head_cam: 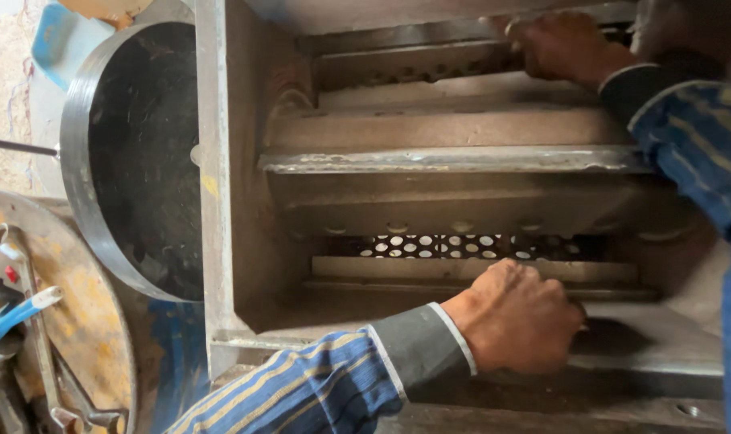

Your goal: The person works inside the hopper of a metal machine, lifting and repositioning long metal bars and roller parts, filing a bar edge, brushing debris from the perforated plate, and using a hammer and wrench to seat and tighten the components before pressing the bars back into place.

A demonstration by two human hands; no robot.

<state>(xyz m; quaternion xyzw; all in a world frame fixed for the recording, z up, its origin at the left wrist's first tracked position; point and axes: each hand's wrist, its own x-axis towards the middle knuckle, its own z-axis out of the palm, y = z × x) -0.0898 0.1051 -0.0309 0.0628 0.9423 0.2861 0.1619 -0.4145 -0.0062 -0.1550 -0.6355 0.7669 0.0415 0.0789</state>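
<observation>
The left hand (pixel 518 317) is curled over the near lower edge of the open grey steel machine chamber (pixel 462 193), its fingers hooked down out of sight into a dark gap; whether they grasp anything there I cannot tell. The right hand (pixel 562 48) reaches in at the top far side, fingers clamped on an upper metal bar. The likeliest trouble is a pinch or cut: the long horizontal steel blade bars (pixel 454 159) have raw, bright edges, and if the rotor they sit on turns, fingers or the striped blue sleeve (pixel 317 390) could be caught between bar and housing. The chamber looks dusty and worn, with a perforated metal screen (pixel 454 245) showing behind the bars. A heavy round steel flywheel (pixel 132 161) stands just left of the housing wall.
</observation>
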